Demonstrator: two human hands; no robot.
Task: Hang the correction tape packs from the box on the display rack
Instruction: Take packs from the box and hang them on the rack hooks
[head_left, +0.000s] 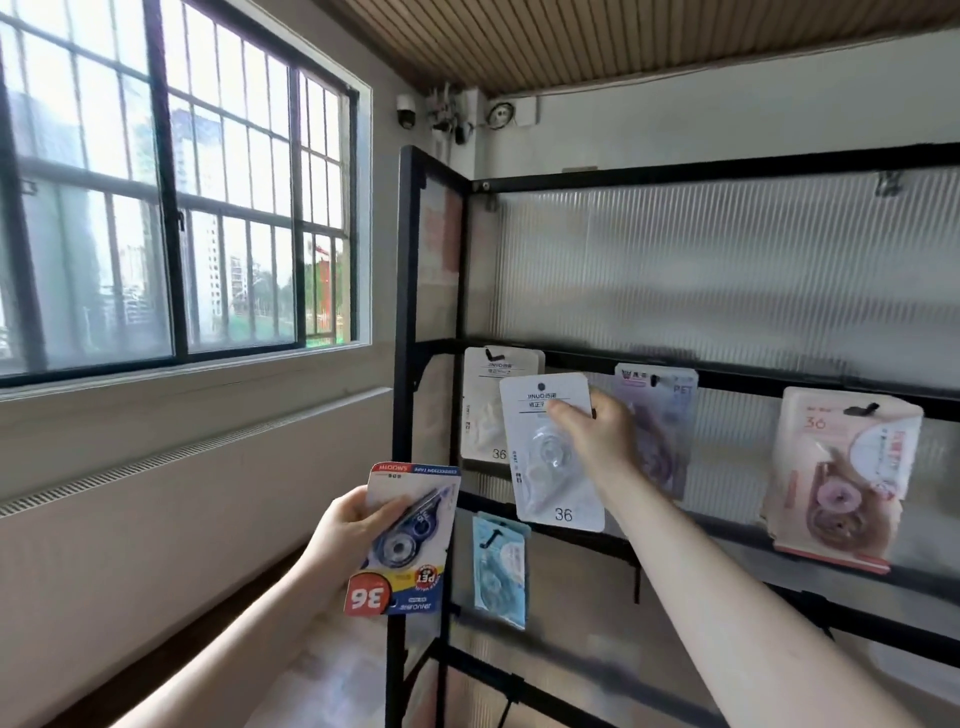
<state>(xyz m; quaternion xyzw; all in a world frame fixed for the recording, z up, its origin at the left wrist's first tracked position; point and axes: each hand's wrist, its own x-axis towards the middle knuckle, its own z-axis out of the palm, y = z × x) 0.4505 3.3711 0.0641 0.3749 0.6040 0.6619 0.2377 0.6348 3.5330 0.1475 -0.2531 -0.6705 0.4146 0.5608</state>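
My right hand (597, 434) pinches a white correction tape pack (550, 467) marked 36, held up in front of the black display rack (727, 174). My left hand (345, 525) grips a blue and red correction tape pack (408, 540), upside down, lower left of the rack's corner post. On the rack hang a white pack (480, 410), a purple pack (667, 421), a pink pack (841, 478) and, one rail lower, a light blue pack (501, 569). The box is out of view.
The rack has ribbed translucent back panels (727, 280) and black rails with hooks. A barred window (171, 197) and a white radiator cover (182, 499) fill the left wall. Cameras (447, 117) sit in the ceiling corner.
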